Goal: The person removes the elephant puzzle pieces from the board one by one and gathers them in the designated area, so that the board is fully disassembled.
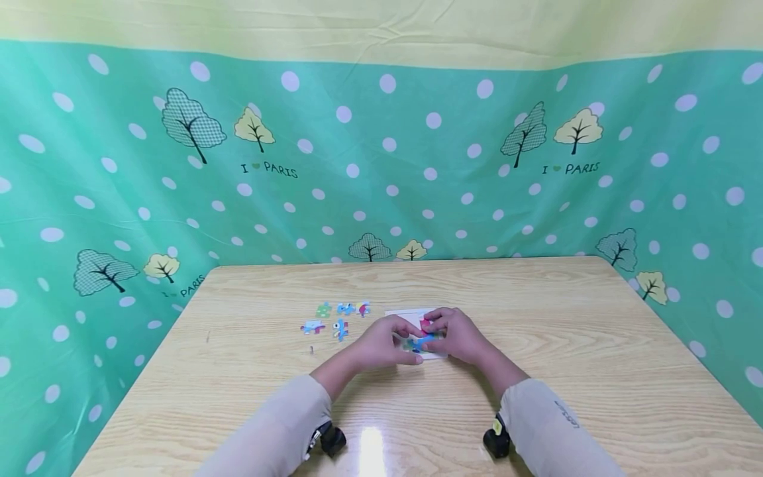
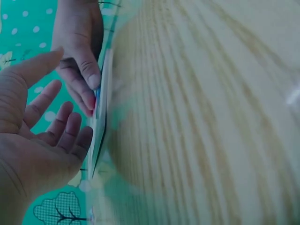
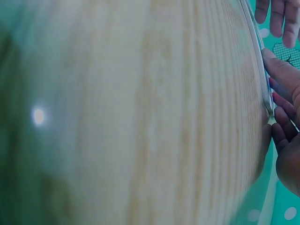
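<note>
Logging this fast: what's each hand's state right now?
Left hand: open, at the flat white rectangular puzzle board.
Right hand: touching red and blue jigsaw pieces; grip can't be told.

Desk (image 1: 632,377) has pale wood grain; glare (image 1: 371,450) shows at front. Green dotted cloth (image 1: 411,192) hangs behind, printed trees (image 1: 192,122), yellow band (image 1: 268,26) above.

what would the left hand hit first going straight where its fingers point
Most likely the right hand, just ahead at the puzzle board, though the red puzzle piece there might come first; heights are hard to judge.
</note>
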The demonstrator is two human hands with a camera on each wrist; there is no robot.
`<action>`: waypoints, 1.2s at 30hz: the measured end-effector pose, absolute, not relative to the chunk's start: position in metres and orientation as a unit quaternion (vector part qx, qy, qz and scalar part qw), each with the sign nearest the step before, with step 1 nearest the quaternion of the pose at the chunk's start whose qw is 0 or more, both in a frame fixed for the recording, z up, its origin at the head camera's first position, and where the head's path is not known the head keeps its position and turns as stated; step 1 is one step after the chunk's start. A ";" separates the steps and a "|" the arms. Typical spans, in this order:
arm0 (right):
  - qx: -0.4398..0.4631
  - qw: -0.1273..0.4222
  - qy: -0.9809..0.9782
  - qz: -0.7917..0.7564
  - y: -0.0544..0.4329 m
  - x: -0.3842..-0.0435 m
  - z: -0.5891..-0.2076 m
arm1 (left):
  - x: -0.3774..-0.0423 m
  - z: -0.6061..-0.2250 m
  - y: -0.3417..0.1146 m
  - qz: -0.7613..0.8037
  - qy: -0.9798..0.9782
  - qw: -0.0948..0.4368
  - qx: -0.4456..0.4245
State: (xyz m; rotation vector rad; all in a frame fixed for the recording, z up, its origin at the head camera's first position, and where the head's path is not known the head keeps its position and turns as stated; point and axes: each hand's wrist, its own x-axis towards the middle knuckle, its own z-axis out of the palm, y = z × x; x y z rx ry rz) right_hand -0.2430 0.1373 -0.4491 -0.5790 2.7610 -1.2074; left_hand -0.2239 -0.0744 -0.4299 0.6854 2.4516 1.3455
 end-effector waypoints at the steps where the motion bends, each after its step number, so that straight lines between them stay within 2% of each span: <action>1: -0.189 0.036 0.900 -0.392 0.137 -0.243 -0.449 | -0.224 -0.431 -0.074 0.455 0.848 0.127 0.239; 14: -0.195 0.052 0.896 -0.397 0.140 -0.243 -0.446 | -0.231 -0.431 -0.068 0.336 0.902 0.088 0.255; 23: -0.223 0.089 0.889 -0.389 0.149 -0.245 -0.442 | -0.235 -0.429 -0.069 0.314 0.910 0.099 0.254; 36: -0.219 0.097 0.887 -0.395 0.149 -0.247 -0.444 | -0.235 -0.432 -0.069 0.331 0.906 0.103 0.245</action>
